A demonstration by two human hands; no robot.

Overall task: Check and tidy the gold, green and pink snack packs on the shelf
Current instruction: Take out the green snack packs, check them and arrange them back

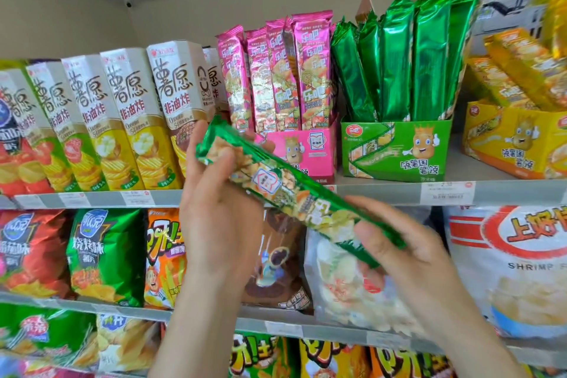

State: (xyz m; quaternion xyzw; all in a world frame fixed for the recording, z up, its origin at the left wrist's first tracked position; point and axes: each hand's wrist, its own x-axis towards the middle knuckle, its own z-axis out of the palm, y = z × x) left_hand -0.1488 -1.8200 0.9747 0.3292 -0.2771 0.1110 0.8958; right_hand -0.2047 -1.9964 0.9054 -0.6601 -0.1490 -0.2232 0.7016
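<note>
My green pack (pixel 288 190) slants from upper left down to lower right. My left hand (pixel 217 215) pinches its upper end; my right hand (pixel 408 258), blurred, seems to pinch the lower.

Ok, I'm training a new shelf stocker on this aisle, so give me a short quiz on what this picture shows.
1. Multiple choice: what colour is the snack pack held by the left hand and the right hand? A gold, B green, C pink.
2. True or false: the green display box stands between the pink display box and the gold display box.
3. Fill in: the left hand grips the pack's ___ end (upper or lower).
Key: 1 B; 2 true; 3 upper.
</note>
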